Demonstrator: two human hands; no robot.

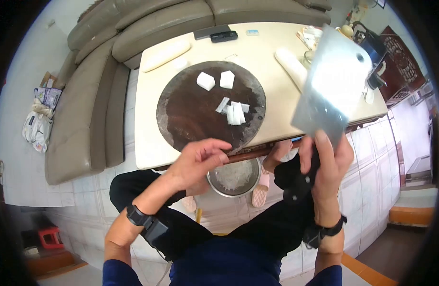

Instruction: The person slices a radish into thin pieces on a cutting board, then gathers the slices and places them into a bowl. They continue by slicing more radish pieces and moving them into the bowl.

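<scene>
My right hand (330, 159) is wrapped round the black handle of a cleaver (331, 78), its broad blade raised over the table's right side. My left hand (202, 159) is at the near edge of the round chopping board (191, 114), fingers loosely bent and apart, with nothing visible in it. On the board lie two white radish chunks (206, 81) towards the back. A small cluster of cut radish slices (236, 114) sits right of the middle. Under the table edge, between my feet, a metal basin (234, 178) holds white shreds.
The cream table (148, 124) carries one long white radish (166, 56) at the back left and another (291, 66) on the right, partly behind the blade. A black case (223, 36) lies at the far edge. A dark kettle-like appliance (372, 50) stands at right. Grey sofas (88, 109) border the table.
</scene>
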